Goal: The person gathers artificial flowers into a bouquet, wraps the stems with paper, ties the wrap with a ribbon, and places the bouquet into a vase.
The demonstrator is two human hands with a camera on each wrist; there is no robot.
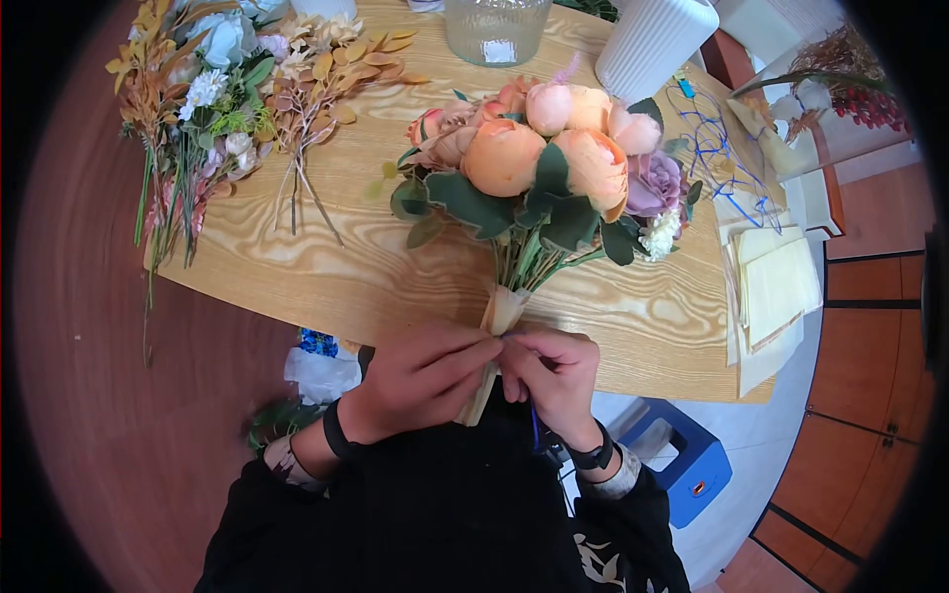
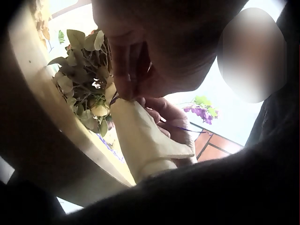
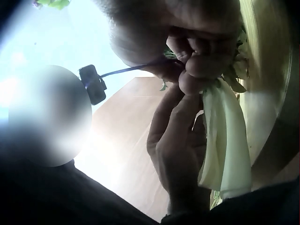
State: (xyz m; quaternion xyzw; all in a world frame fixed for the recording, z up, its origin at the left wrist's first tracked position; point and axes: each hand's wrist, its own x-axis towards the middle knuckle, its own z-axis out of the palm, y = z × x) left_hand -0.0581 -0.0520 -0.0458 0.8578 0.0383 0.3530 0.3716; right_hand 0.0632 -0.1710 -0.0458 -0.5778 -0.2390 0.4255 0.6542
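A bouquet of peach, pink and purple flowers (image 1: 504, 158) with green leaves lies at the table's near edge, its stems wrapped in cream paper (image 1: 504, 308). My left hand (image 1: 420, 374) pinches at the wrap from the left. My right hand (image 1: 556, 374) meets it from the right, thumb and finger pinching a thin blue tie (image 1: 535, 425) that hangs down below. In the left wrist view the cream paper (image 2: 140, 138) hangs under the fingers. The right wrist view shows the tie (image 3: 129, 69) running from the pinched fingertips; the exact crossing of the tie is hidden by the fingers.
Loose flowers and foliage (image 1: 213, 109) lie at the table's left. A glass vase (image 1: 497, 35) and a white ribbed vase (image 1: 657, 44) stand at the back. Blue ties (image 1: 727, 158) and cream sheets (image 1: 781, 282) lie on the right. A blue stool (image 1: 697, 474) stands below.
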